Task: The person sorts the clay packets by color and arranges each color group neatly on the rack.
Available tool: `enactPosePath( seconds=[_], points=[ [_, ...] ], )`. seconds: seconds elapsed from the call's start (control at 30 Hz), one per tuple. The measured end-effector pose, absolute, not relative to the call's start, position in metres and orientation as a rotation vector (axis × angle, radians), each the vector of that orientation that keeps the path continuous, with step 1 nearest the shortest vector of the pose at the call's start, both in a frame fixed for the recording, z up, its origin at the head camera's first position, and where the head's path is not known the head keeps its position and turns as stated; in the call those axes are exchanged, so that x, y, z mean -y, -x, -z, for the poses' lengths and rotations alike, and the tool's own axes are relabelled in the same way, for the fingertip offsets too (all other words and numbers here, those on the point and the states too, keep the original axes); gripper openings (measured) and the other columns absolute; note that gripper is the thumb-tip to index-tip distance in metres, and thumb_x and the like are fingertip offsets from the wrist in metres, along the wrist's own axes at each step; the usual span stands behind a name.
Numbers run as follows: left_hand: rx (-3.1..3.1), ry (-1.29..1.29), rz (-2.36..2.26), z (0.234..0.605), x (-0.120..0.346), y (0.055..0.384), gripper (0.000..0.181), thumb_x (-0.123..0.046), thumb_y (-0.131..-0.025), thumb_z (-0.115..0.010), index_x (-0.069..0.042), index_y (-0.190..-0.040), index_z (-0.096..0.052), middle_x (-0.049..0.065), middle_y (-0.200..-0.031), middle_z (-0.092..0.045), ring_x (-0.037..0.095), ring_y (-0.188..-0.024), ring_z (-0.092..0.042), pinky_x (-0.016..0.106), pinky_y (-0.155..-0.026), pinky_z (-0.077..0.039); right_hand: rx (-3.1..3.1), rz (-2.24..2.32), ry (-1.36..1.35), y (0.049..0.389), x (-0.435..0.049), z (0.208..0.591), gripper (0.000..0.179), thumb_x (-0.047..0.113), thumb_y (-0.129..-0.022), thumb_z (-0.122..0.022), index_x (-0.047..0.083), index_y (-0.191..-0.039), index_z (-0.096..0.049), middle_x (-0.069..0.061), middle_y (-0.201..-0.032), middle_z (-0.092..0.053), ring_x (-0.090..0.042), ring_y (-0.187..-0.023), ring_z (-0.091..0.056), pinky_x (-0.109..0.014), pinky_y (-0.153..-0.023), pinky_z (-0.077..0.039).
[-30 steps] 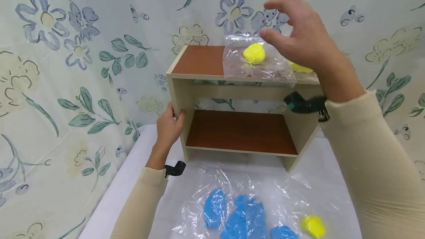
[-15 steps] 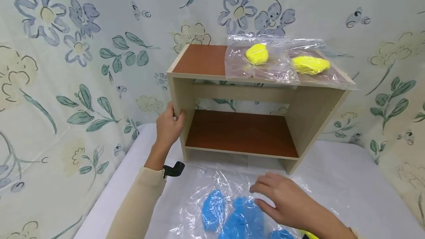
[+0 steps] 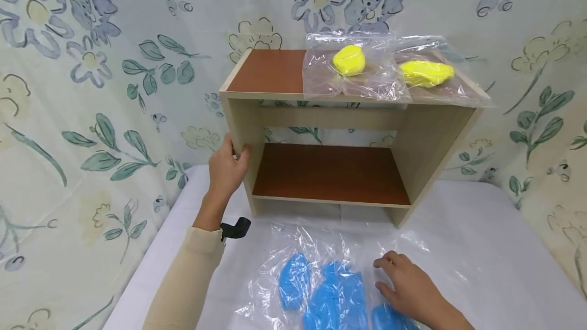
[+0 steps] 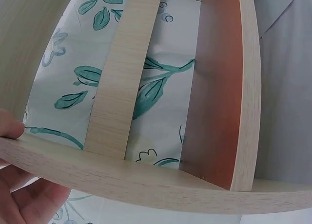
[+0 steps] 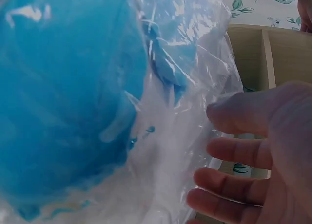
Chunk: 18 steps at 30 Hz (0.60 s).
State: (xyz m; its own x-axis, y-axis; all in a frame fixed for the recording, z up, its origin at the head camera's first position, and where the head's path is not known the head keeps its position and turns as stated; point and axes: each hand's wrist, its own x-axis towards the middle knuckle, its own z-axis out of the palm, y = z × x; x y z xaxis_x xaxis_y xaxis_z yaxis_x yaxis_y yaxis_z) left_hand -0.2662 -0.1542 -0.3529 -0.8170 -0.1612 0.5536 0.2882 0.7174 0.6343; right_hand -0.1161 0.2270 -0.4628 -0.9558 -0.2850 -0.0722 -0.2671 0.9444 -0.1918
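Observation:
My left hand (image 3: 227,167) grips the front edge of the left side panel of a small wooden shelf unit (image 3: 330,172). In the left wrist view, its thumb lies inside the panel and its fingers (image 4: 39,204) outside. My right hand (image 3: 408,284) hovers at the front right, its fingers loosely bent and thumb apart, close to a blue lump (image 3: 391,317) in clear plastic. The right wrist view has a bagged blue lump (image 5: 68,102) large beside that hand, with nothing visibly pinched. Other blue pieces (image 3: 337,294) lie in clear plastic bags left of it.
Atop the shelf unit lie two clear zip bags, one with a round yellow lump (image 3: 349,60), one with a longer yellow lump (image 3: 426,73). A white cloth (image 3: 477,238) covers the table. Behind hangs a floral curtain (image 3: 110,116).
My right hand has come down from above the shelf top to the bags in front, then shifted slightly right. The lower-right yellow lump is out of sight. The left hand keeps its grip.

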Motion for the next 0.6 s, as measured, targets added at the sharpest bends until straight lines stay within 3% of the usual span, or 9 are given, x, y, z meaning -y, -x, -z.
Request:
enactPosePath(
  seconds=[0.2, 0.4, 0.6],
  points=[
    [2.330, 0.095, 1.008, 0.352, 0.155, 0.267, 0.037, -0.028, -0.097, -0.054, -0.004, -0.125, -0.055, 0.020, -0.113, -0.073, 0.037, -0.100, -0.072, 0.051, -0.075, -0.059, -2.956, 0.274, 0.451, 0.106, -0.220, 0.464, 0.028, 0.036, -0.080, -0.079, 0.022, -0.103, -0.069, 0.009, -0.099, -0.061, -0.009, -0.092, -0.056, -0.037, -0.087, -0.058],
    [2.310, 0.093, 1.018, 0.355, 0.157, 0.266, 0.034, -0.027, -0.097, -0.055, -0.003, -0.121, -0.056, 0.021, -0.107, -0.074, 0.037, -0.097, -0.073, 0.051, -0.072, -0.059, -2.757, 0.259, 0.390, 0.099, -0.221, 0.476, 0.068, 0.059, -0.077, -0.073, 0.014, -0.128, -0.061, -0.008, -0.130, -0.059, -0.027, -0.113, -0.057, -0.060, -0.097, -0.050],
    [2.308, 0.102, 0.988, 0.354, 0.157, 0.267, 0.034, -0.027, -0.096, -0.055, -0.003, -0.120, -0.057, 0.021, -0.105, -0.074, 0.037, -0.096, -0.072, 0.051, -0.072, -0.058, -2.766, 0.240, 0.395, 0.092, -0.224, 0.489, 0.091, 0.076, -0.074, -0.063, 0.014, -0.139, -0.052, -0.014, -0.147, -0.049, -0.035, -0.129, -0.049, -0.067, -0.098, -0.044]
  ],
)
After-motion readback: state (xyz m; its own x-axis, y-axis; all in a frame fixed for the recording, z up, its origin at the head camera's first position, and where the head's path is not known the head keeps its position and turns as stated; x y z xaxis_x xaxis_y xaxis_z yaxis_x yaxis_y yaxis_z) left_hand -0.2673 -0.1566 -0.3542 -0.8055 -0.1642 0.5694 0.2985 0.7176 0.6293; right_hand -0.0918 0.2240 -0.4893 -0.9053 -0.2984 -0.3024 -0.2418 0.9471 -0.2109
